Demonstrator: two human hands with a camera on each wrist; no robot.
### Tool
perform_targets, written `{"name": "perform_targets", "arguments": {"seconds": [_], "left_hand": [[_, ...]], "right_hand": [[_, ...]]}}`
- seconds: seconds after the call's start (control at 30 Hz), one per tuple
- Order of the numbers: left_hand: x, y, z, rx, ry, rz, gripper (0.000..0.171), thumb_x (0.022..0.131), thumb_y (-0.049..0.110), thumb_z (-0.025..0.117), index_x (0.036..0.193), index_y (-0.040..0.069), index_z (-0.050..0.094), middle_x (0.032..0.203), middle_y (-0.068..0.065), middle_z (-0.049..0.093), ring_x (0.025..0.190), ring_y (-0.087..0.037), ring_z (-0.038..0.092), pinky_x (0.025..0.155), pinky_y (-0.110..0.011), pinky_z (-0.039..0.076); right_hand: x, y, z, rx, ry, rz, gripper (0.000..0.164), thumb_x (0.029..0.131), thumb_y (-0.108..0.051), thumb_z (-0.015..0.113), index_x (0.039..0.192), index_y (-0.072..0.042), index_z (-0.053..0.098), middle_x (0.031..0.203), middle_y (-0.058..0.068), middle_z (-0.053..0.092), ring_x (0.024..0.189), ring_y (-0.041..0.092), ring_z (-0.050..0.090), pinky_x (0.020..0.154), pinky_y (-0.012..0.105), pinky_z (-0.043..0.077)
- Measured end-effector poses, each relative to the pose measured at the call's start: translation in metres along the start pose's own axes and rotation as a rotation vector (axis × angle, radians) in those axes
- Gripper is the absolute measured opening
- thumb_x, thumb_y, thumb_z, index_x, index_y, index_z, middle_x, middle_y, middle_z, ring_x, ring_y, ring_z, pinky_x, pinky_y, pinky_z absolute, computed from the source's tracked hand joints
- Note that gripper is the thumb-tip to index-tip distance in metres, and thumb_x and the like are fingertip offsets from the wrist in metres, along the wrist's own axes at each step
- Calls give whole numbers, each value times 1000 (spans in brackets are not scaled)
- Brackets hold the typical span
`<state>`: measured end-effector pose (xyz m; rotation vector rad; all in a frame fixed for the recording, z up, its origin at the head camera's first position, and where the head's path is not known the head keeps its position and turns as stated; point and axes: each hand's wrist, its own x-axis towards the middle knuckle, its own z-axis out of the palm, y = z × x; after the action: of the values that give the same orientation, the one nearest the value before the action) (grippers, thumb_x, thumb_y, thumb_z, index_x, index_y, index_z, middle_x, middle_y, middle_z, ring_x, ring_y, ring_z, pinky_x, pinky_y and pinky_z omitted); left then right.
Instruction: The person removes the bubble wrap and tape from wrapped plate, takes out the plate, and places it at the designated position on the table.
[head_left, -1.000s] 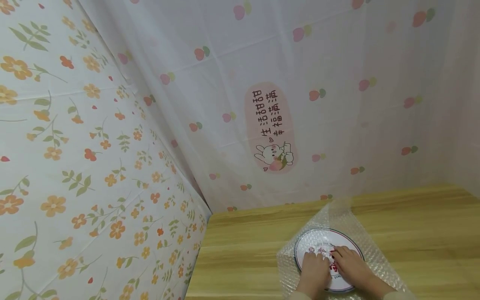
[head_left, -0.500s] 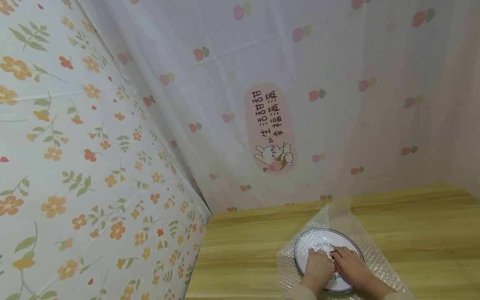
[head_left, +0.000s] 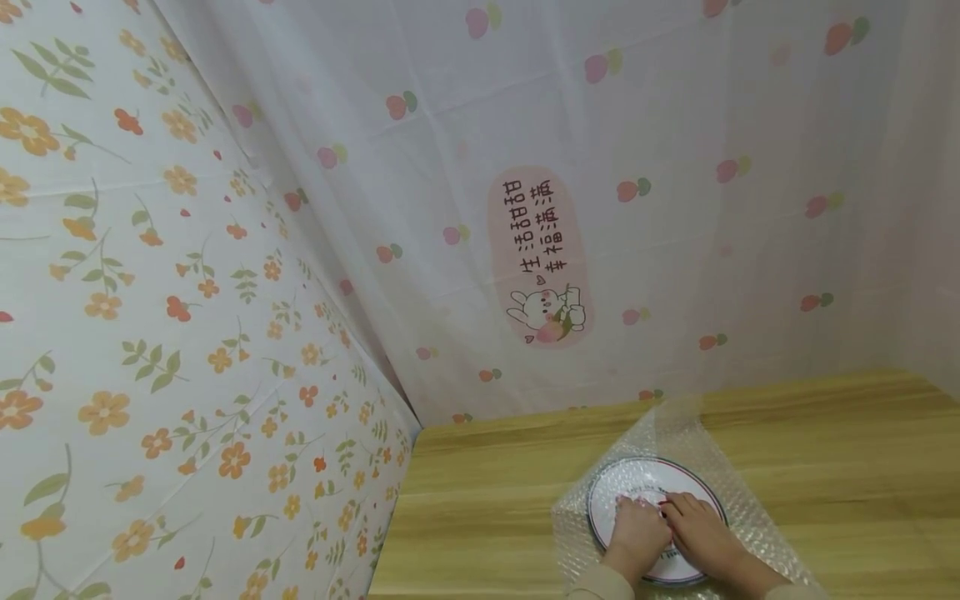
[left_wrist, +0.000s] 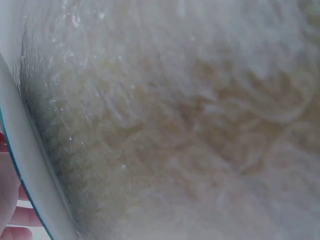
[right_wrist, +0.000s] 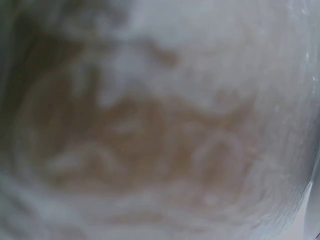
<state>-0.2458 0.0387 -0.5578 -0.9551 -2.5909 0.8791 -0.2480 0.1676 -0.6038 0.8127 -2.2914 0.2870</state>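
A round white plate [head_left: 651, 490] with a dark rim and printed lettering lies on a sheet of bubble wrap [head_left: 756, 525]. Both hands are over its middle, close together. My left hand [head_left: 640, 532] is on the near left side, knuckles up; its fingertips are mostly hidden, and I cannot tell whether they pinch anything. My right hand [head_left: 697, 527] rests on the plate from the right, fingers laid across the centre. In the left wrist view, fingers [left_wrist: 24, 216] show beyond the plate's teal-edged rim [left_wrist: 34, 195]. The right wrist view shows mostly blurred bubble wrap [right_wrist: 150, 125].
The wood-grain table [head_left: 480, 500] extends on both sides of the wrap. Behind it hangs a pale curtain [head_left: 660, 250] with a fruit print and a rabbit panel. A flowered cloth [head_left: 187, 333] closes off the left side.
My left hand has shifted slightly up and right, turning in against the right hand, and covers more of the red print. The right hand, plate and wrap hardly differ.
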Motion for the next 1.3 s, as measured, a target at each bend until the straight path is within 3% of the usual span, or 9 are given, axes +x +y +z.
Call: {"name": "perform_targets", "arguments": {"seconds": [0.33,0.77,1.3], "left_hand": [[8,1,4,4,61,-18,20,83,33,50,93,36,67,90,14,62,78,-8,54,69,-38,43],[14,0,-1,-36,47,-38,19,82,34,52,92,37,68,88,16,62,75,-6,55,70,-38,44],[19,0,7,-32,86,-31,18,81,34,54,93,36,68,87,14,63,76,-5,55,68,-36,45]], "right_hand": [[4,6,0,-4,32,-18,22,74,-17,49,90,-3,56,91,15,53,84,31,51,62,45,41],[7,9,-2,3,-15,14,29,63,-12,61,90,-3,57,94,15,54,87,31,51,65,45,41],[8,12,-3,-1,-39,34,30,62,-10,64,90,-4,57,94,15,54,87,31,52,66,45,41]]}}
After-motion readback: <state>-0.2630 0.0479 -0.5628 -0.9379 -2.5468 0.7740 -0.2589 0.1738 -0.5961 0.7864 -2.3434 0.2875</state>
